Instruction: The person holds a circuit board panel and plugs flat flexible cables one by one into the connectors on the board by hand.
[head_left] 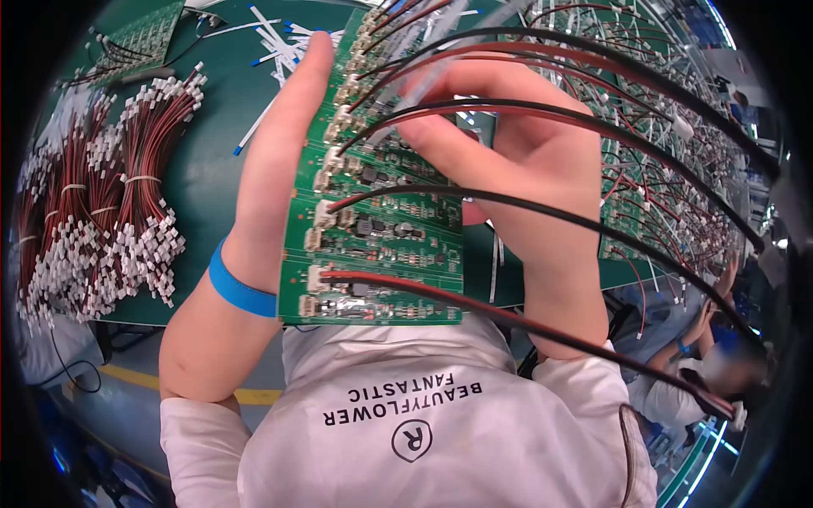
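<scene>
A green circuit board panel [381,292] is held up close to the camera. My left hand [292,127], with a blue band on the wrist, grips it along its left edge, thumb upright and the other fingers hidden behind it. Red-and-black wire leads [474,199] are plugged into white connectors down that edge and arch to the right. My right hand [508,135] is over the upper part of the board, thumb and index finger pinched on a pale flat ribbon cable [398,118]. The exact fingertip contact is partly covered by the wires.
Bundles of red-and-black leads with white plugs [140,182] lie at the left of the green table [212,135]. Blue-ended flat cables [275,38] are scattered at the back. Another board [140,38] lies back left. Wired boards [635,220] cover the right; a person [686,372] is beyond.
</scene>
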`<state>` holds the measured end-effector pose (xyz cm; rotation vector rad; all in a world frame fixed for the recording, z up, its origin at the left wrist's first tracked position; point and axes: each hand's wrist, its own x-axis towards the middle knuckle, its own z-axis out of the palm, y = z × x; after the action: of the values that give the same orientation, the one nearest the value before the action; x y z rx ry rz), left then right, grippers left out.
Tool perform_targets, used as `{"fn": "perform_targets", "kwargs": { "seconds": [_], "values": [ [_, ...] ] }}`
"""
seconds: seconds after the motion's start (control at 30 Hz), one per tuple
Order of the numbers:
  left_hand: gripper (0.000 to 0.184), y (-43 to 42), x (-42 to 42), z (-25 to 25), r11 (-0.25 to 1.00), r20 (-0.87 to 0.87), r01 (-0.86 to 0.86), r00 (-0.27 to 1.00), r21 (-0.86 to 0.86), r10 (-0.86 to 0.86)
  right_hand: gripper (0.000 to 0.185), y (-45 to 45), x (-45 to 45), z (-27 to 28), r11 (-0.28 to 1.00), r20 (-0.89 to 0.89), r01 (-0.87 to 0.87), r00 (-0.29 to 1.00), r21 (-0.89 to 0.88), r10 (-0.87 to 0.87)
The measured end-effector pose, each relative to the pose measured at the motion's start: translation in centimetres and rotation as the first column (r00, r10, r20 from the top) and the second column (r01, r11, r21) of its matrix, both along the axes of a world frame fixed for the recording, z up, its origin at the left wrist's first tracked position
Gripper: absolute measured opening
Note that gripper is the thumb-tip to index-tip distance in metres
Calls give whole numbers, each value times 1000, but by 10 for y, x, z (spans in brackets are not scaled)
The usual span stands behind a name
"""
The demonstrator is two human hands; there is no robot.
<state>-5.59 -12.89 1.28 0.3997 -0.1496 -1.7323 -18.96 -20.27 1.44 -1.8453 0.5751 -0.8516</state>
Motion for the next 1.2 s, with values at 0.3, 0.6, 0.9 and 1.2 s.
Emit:
{"fn": "perform_targets", "kwargs": {
  "seconds": [0.3, 0.6, 0.9, 1.2],
  "values": [
    [52, -9, 10, -30, 987, -143, 10, 989, -159, -33, 25, 3, 0, 6, 971, -92, -64, 995, -230, 44],
    [52, -9, 12, -28, 984, -230, 30, 971, -174, -71, 20, 9, 0, 1, 998, -118, -8, 993, -58, 1],
    [53, -9, 7, -29, 956, -220, 25, 971, -294, -93, 13, 10, 5, -8, 973, -22, 17, 1000, -228, -23],
    [55, -18, 3, -35, 961, 6, -9, 1000, -277, 11, 11, 4, 3, -4, 959, -94, -64, 995, -275, 40]
  ]
}}
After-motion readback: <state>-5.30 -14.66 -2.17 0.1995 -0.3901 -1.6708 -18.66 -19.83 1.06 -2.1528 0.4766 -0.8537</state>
